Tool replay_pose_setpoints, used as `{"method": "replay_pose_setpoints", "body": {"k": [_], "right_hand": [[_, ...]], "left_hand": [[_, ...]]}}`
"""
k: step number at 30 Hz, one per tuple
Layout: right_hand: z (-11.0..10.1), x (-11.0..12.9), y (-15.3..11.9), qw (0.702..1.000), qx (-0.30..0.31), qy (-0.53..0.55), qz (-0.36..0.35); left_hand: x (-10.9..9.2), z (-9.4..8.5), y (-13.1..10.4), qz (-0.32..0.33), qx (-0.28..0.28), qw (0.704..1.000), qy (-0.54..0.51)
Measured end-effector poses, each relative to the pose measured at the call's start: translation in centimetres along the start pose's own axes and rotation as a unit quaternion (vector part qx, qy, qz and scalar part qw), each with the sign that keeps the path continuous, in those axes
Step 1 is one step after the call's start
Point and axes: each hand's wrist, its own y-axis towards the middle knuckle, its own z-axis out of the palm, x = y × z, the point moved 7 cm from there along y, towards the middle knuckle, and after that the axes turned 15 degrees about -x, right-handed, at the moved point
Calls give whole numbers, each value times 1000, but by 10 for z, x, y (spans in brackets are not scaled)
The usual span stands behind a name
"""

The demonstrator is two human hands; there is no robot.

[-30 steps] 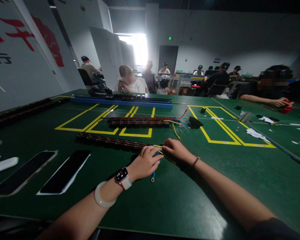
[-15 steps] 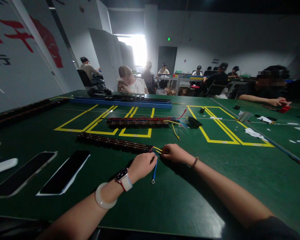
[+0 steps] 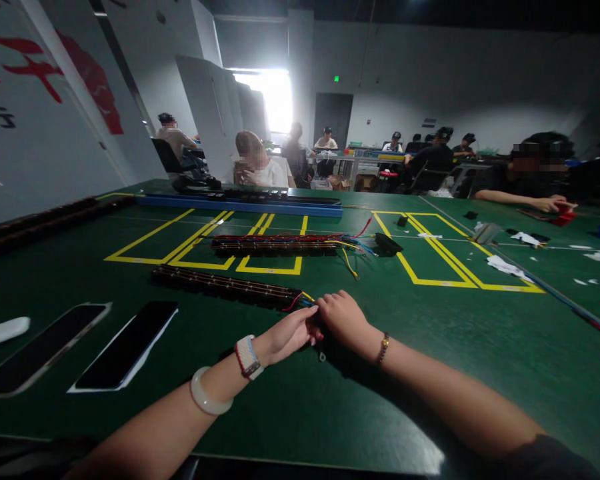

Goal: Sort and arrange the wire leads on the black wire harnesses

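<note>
A long black wiring harness strip (image 3: 225, 283) lies at a slant on the green table, with yellow, blue and red wires (image 3: 306, 297) coming out of its right end. My right hand (image 3: 343, 317) is closed over these wires just past the strip's end. My left hand (image 3: 291, 335), turned with its palm side partly showing, meets it from below and is closed on the same wires, its fingertips under the right hand. A ring terminal (image 3: 322, 357) pokes out beneath the hands. The wires between my fingers are mostly hidden.
Behind lies a second harness bundle (image 3: 275, 245) with loose wire ends, beside a black piece (image 3: 389, 244). A blue tray (image 3: 240, 205) stands at the back. Two phones (image 3: 130, 343) (image 3: 45, 347) rest at left. White scraps (image 3: 505, 265) and a co-worker's hands (image 3: 555, 203) are at right.
My left hand has rolled over, palm side now showing, and slid right against my right hand. The right hand now covers the wires. The dangling blue wire is mostly hidden.
</note>
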Motion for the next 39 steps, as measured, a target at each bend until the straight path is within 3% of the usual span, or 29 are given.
{"method": "replay_pose_setpoints", "body": {"k": [6, 14, 20, 28, 30, 35, 39], "right_hand": [[-5, 28, -3, 999, 0, -23, -33], [-18, 20, -13, 998, -10, 52, 16], [-27, 19, -13, 993, 9, 116, 0], [-52, -1, -4, 990, -51, 121, 53], [-51, -6, -5, 989, -31, 120, 75], [-31, -5, -13, 977, 102, 168, 86], [-29, -3, -13, 974, 122, 167, 94]], "left_hand": [[6, -5, 10, 1, -24, 997, -73], [7, -5, 10, -7, -26, 997, -73], [7, -8, 10, 4, -39, 996, -74], [7, -19, 12, 23, -78, 997, -7], [7, -19, 11, 27, -74, 997, 18], [5, -16, 9, 38, -57, 995, 75], [5, -14, 10, 58, -58, 990, 115]]}}
